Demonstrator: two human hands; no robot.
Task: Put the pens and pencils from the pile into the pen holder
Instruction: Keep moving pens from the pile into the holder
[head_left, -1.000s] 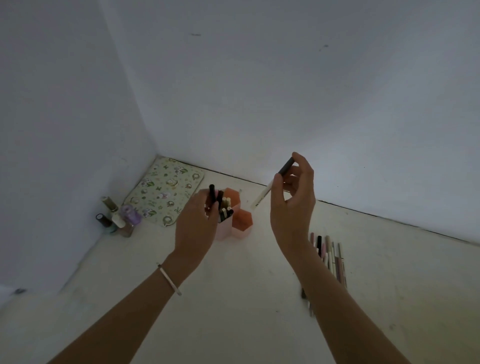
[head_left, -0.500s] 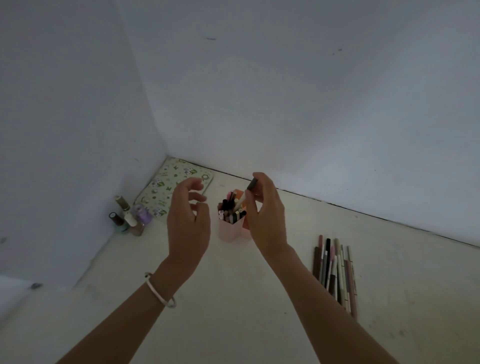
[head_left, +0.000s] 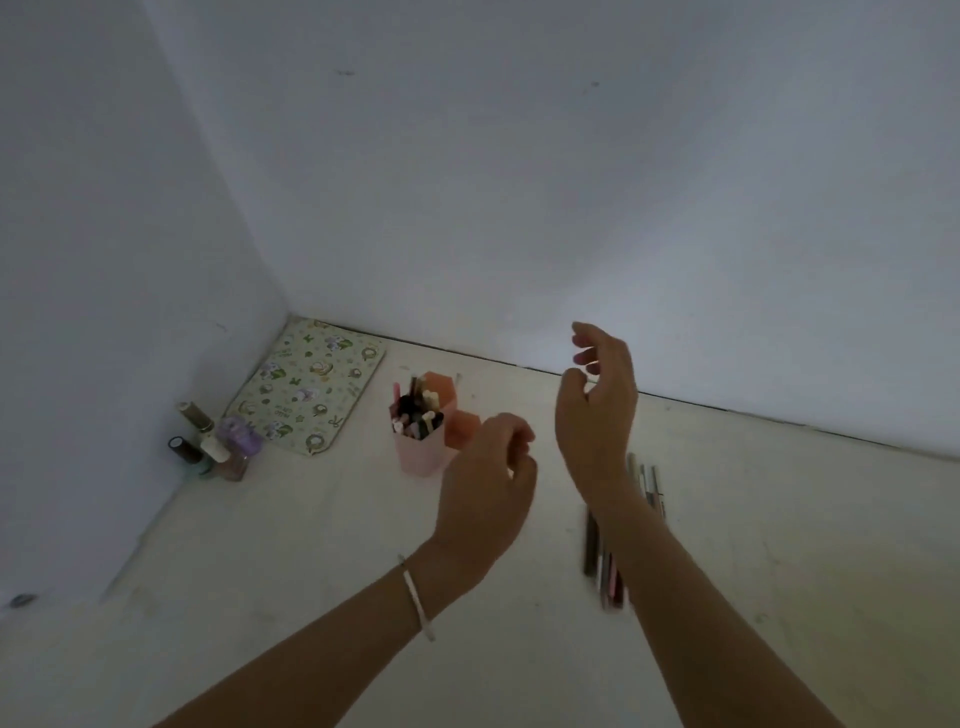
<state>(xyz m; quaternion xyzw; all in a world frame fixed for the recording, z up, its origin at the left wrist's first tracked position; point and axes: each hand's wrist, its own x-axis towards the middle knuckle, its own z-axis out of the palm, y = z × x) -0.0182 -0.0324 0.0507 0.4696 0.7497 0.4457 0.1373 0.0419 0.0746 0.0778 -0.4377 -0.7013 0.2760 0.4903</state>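
1. Two hands are raised over the floor (head_left: 311, 597), and neither one has hold of anything.
2. Your left hand (head_left: 485, 491) hangs loosely curled, fingers bent toward the palm but not closed, just right of the holder (head_left: 421, 457).
3. Your right hand (head_left: 597, 410) sits higher and farther right, fingers spread and lightly curved, thumb apart from them.
4. You wear a bracelet (head_left: 418, 597) on your left wrist.
5. That holder is a cluster of pink and orange hexagonal cups standing upright on the floor; its near pink cup is packed with pens, tips up.
6. The pile (head_left: 602, 556) lies on the floor to the right, well apart from the holder, its pens side by side and running near to far.
7. Your right forearm crosses over the pile, so you see only its far ends and its near-left part.
8. Far left, a patterned mat (head_left: 311, 384) lies flat in the corner where the walls (head_left: 519, 182) meet.
9. Several small bottles (head_left: 218, 441) stand just left of the mat, against the left wall.
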